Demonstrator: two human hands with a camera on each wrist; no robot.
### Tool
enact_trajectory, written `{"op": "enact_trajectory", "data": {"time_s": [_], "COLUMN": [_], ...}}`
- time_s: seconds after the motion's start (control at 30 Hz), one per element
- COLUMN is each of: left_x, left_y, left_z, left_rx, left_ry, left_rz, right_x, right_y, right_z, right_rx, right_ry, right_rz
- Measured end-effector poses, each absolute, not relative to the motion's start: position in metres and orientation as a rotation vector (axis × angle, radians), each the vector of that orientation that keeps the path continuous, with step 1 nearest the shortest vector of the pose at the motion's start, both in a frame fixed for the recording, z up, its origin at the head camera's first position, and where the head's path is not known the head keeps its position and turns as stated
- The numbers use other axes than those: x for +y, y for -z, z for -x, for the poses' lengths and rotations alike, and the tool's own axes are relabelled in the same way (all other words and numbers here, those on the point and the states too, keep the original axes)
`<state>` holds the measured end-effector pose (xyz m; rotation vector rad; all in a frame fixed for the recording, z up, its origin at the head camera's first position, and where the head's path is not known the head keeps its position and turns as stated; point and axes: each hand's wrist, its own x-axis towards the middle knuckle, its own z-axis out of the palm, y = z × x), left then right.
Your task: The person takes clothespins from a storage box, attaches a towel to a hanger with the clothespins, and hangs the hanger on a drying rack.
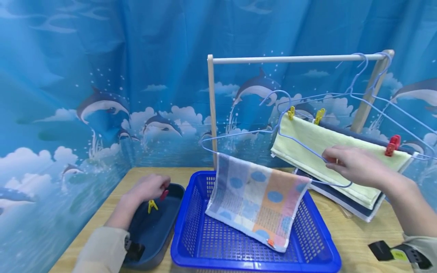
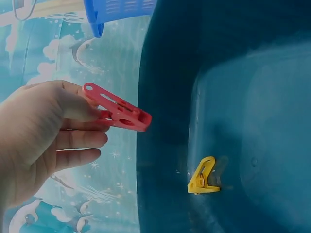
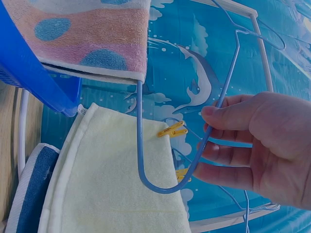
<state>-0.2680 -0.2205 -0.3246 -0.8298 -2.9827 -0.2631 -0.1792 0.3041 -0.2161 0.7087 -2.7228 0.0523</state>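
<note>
My left hand [image 1: 153, 187] pinches a red clothespin [image 2: 119, 109] between thumb and fingers, just over a dark blue tub [image 1: 143, 242]. Inside that tub lies a yellow clothespin [image 2: 203, 177]. My right hand [image 1: 355, 165] grips one arm of a blue wire hanger [image 3: 167, 190] between thumb and fingers. A checked towel with blue dots [image 1: 246, 197] is draped over the hanger's bottom bar and hangs above a blue plastic basket [image 1: 256, 264]. Near the towel's lower edge shows a small orange tag [image 1: 271, 242].
Behind my right hand, a pale yellow towel [image 1: 300, 132] and a dark blue towel [image 1: 370, 216] hang from hangers on a rack [image 1: 293, 59]. Yellow clothespins [image 1: 319, 116] and a red clothespin [image 1: 392, 145] clip them. A wooden table [image 1: 102, 216] lies beneath; a dolphin-print curtain stands behind.
</note>
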Motion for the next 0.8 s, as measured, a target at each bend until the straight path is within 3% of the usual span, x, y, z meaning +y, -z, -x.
{"op": "enact_trajectory", "data": {"time_s": [0.53,0.8], "left_x": [-0.212,-0.212], "left_y": [0.311,0.311], "left_z": [0.265,0.266], "left_rx": [-2.767,-2.528], "left_ry": [0.271,-0.078], "left_rz": [0.751,0.713], "right_x": [0.305,0.304], "right_y": [0.219,0.218], "right_z": [0.181,0.181], "right_rx": [-2.719,-2.712], "right_ry": [-0.055,-0.057], "right_rz": [-0.712,-0.713]}}
